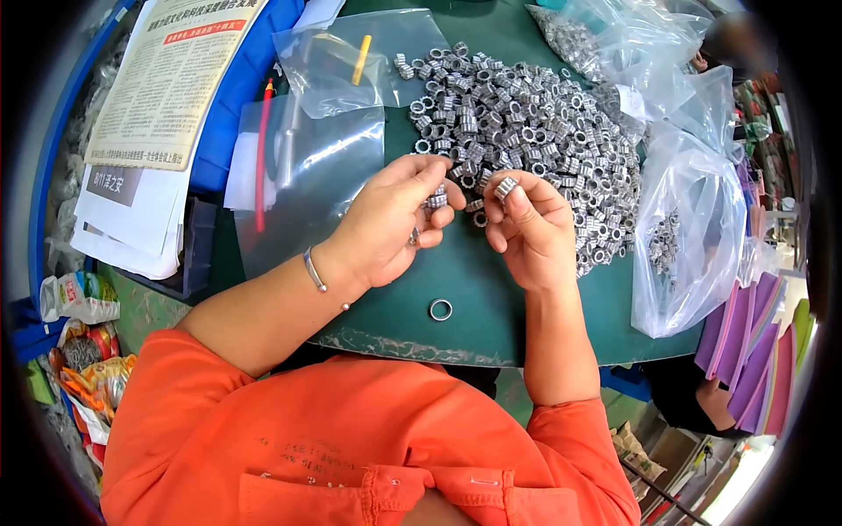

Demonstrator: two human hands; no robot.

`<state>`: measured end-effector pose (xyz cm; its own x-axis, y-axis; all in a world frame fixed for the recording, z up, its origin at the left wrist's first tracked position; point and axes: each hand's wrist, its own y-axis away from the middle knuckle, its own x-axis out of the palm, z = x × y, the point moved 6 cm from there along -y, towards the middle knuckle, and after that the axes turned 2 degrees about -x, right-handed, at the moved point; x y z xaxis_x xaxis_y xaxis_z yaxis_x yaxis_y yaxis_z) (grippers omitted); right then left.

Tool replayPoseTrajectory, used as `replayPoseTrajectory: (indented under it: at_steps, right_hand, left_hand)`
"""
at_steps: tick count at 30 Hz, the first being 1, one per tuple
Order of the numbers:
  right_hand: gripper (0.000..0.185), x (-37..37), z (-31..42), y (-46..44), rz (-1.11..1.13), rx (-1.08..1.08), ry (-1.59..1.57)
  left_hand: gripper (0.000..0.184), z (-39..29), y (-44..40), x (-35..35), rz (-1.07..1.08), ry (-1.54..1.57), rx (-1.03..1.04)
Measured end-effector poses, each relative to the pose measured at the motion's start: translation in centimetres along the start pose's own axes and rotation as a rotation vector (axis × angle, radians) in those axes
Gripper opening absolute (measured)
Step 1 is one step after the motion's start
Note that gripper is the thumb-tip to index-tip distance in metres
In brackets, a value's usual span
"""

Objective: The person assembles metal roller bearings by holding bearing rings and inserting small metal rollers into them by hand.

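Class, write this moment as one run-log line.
left hand: holds metal parts; right hand: pinches ribbed part; metal pile: on table; lone ring: on table, apart

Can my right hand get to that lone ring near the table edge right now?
Probably yes. Only bare table shows between the right hand and the ring, though its fingertips already hold a small metal piece.

Parts (437, 198) in left hand (386, 223), one part (505, 187) in right hand (537, 230). Pile (535, 123) on table (395, 329), just beyond both hands. Ring (440, 310) between the forearms, body side of hands. Flat bag (324, 175) left of left hand, newspaper (171, 83) further left on papers (132, 232). Big bag (680, 294), parts inside, right of right hand.
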<state>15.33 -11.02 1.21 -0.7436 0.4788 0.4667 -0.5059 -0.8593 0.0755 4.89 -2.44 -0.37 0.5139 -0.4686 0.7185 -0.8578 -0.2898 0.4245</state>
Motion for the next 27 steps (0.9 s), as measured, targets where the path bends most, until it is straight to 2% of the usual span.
replayPoseTrajectory:
  at_steps: [2, 5, 8, 10, 16, 18, 21, 22, 24, 27]
  right_hand:
    - [0.016, 0.1, 0.0, 0.0, -0.022, 0.028, -0.131]
    - [0.017, -0.2, -0.1, -0.1, -0.001, 0.041, -0.218]
    - [0.018, -0.5, -0.2, -0.2, 0.014, 0.060, -0.278]
    - [0.019, -0.4, -0.2, -0.2, 0.043, 0.079, -0.340]
    - [0.012, 1.4, 1.6, 0.2, 0.070, 0.015, -0.492]
    - [0.008, 0.5, 1.1, 0.2, 0.070, -0.006, -0.323]
    - [0.006, 0.8, 1.1, 0.7, -0.080, -0.040, 0.201]
    - [0.008, 1.2, 1.4, 0.8, -0.113, -0.156, 0.360]
    - [0.013, 1.1, 1.4, 0.7, -0.068, -0.256, 0.501]
    - [0.014, 1.1, 1.5, 0.7, -0.055, -0.236, 0.508]
  left_hand:
    - [0.030, -0.2, 0.0, -0.2, -0.061, -0.053, 0.030]
    - [0.028, -0.2, -0.2, -0.1, 0.022, -0.121, 0.024]
    - [0.025, -0.1, -0.2, 0.3, 0.062, -0.054, 0.021]
    - [0.022, -0.1, 0.0, 1.0, 0.174, 0.086, -0.033]
    - [0.020, -0.2, -0.1, 0.2, 0.052, 0.020, 0.047]
    - [0.020, -0.2, 0.1, 0.3, 0.064, 0.017, 0.040]
    - [0.019, -0.2, 0.1, 0.5, 0.084, 0.006, 0.079]
    - [0.019, 0.0, 0.1, 0.3, 0.084, 0.006, 0.075]
    - [0.018, -0.2, 0.1, 0.3, 0.090, -0.106, 0.157]
    - [0.017, -0.5, 0.1, 0.3, 0.095, -0.213, 0.164]
